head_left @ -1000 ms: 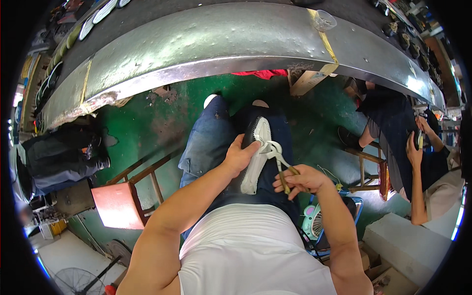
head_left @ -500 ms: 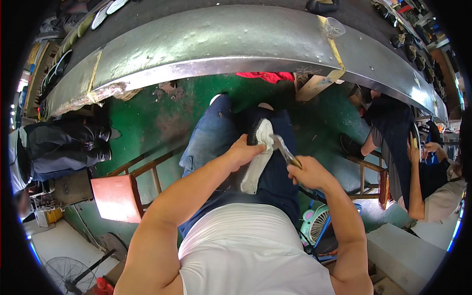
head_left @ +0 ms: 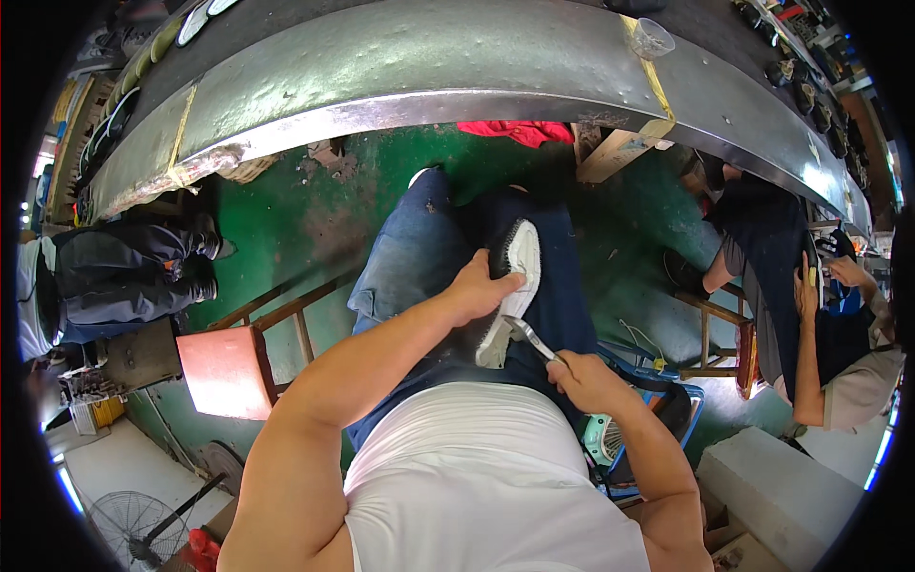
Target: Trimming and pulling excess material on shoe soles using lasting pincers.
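The black shoe with a long white sole (head_left: pixel 516 302) lies sole-up over the person's right thigh, its toe end pointing to the far side. The fingers of the left hand (head_left: pixel 481 286) grip it from the left, thumb pressed across the sole. The fingers of the right hand (head_left: pixel 583 379) are closed around the handle end of a curved-headed metal pincer tool (head_left: pixel 539 342), whose head meets the right edge of the sole toward the near end; firm contact is hard to confirm.

Half a second ago the tool's head was beside the middle of the sole, near the left thumb; now it sits nearer the heel, which suggests that the work has shifted to that end.

Beneath the shoe are blue denim trousers (head_left: pixel 405 238). On the far side a dented grey metal counter (head_left: pixel 381 57) curves across the view, with a clear plastic cup (head_left: pixel 652 39) at right. Below it are a green floor (head_left: pixel 315 219) and a crumpled red cloth (head_left: pixel 515 131). To the left stands a wooden stool with a pinkish-red seat (head_left: pixel 225 372); near right, a mint-green fan (head_left: pixel 599 437). At far right, a seated co-worker in a beige sleeve (head_left: pixel 863 389) handles an item at the counter.
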`<state>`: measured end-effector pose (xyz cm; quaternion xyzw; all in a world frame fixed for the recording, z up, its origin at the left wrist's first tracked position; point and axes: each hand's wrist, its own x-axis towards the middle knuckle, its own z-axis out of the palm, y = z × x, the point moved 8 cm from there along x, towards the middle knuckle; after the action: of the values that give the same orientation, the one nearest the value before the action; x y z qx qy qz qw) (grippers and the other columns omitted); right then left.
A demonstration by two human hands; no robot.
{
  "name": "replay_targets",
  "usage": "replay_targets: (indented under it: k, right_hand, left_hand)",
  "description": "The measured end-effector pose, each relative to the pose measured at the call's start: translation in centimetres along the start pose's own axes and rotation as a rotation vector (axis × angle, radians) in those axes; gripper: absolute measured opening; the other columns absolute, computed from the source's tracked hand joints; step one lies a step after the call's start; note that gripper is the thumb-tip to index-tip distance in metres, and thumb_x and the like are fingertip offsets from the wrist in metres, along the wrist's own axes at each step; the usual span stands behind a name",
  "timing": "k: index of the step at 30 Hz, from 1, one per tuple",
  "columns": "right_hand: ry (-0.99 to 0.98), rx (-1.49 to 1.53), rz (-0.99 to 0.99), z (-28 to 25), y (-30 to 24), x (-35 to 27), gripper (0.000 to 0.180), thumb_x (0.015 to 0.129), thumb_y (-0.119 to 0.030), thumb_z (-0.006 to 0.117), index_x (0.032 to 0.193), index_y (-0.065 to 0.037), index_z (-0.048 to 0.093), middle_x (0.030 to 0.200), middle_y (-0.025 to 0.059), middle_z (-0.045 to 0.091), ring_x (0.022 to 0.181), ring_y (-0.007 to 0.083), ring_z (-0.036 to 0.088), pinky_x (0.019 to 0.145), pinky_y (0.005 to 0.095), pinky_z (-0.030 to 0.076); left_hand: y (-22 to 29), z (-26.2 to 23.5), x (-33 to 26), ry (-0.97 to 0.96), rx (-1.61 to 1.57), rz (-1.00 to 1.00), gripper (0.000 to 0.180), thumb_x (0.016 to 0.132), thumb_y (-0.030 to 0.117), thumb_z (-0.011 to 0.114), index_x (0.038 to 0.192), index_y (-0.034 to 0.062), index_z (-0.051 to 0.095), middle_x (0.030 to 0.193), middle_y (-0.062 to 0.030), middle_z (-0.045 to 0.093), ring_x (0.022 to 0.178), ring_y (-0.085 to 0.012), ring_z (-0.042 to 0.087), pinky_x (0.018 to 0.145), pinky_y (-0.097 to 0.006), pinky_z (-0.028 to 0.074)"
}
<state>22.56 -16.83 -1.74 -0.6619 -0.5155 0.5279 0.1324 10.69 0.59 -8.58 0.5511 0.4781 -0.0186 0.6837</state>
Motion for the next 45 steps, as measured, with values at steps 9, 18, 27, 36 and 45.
replay_targets:
  k: [9,18,27,36,45]
  right_hand:
    - [-0.301,0.59,0.242,0.6,3.3,-0.3,0.042,0.106,-0.036,0.045,0.1,0.0,0.067,0.077,0.0058,0.068,0.067,0.0147,0.064,0.053,0.0273,0.049]
    - [0.185,-0.176,-0.037,-1.2,-1.4,3.4,0.039,0.101,-0.036,0.051,0.098,0.003,0.057,0.091,0.0301,0.065,0.087,0.0491,0.062,0.077,0.0543,0.048]
    - [0.237,-0.093,-0.2,-1.8,-3.9,1.5,0.038,0.1,-0.036,0.053,0.098,0.001,0.06,0.088,0.0269,0.066,0.085,0.047,0.063,0.075,0.053,0.049]
    - [0.193,0.095,-0.033,-7.6,-2.4,0.7,0.035,0.099,-0.035,0.054,0.1,-0.002,0.065,0.081,0.018,0.069,0.078,0.0371,0.069,0.07,0.0434,0.053]
    - [1.19,-0.397,-0.217,-33.6,-3.9,-0.2,0.037,0.098,-0.027,0.058,0.121,0.002,0.057,0.102,0.0264,0.063,0.093,0.0446,0.062,0.081,0.0489,0.048]
  left_hand:
    - [-3.6,1.4,-3.1,-0.032,-0.165,0.281,0.094,0.097,0.013,0.063,0.161,0.0184,-0.006,0.156,-0.0135,0.032,0.138,-0.0203,0.038,0.114,-0.03,0.029]
    - [-3.5,1.4,-3.9,0.13,0.279,0.282,0.108,0.088,0.024,0.07,0.158,0.0089,-0.011,0.154,-0.0291,0.026,0.14,-0.0401,0.036,0.116,-0.04,0.031]
    - [-3.7,1.2,-6.4,-0.187,0.142,0.222,0.109,0.093,0.017,0.065,0.153,0.001,-0.025,0.163,-0.0296,-0.002,0.153,-0.0341,0.01,0.121,-0.034,0.018]
    - [-3.0,-2.0,-8.4,-0.125,-0.76,0.102,0.071,0.096,0.005,0.06,0.158,0.0083,0.027,0.152,-0.0112,0.044,0.133,-0.0215,0.048,0.111,-0.033,0.036]
    - [20.5,-13.8,-12.5,-0.075,-0.711,0.658,0.077,0.092,0.014,0.063,0.159,0.0111,0.024,0.151,-0.0247,0.043,0.131,-0.0393,0.052,0.105,-0.049,0.048]
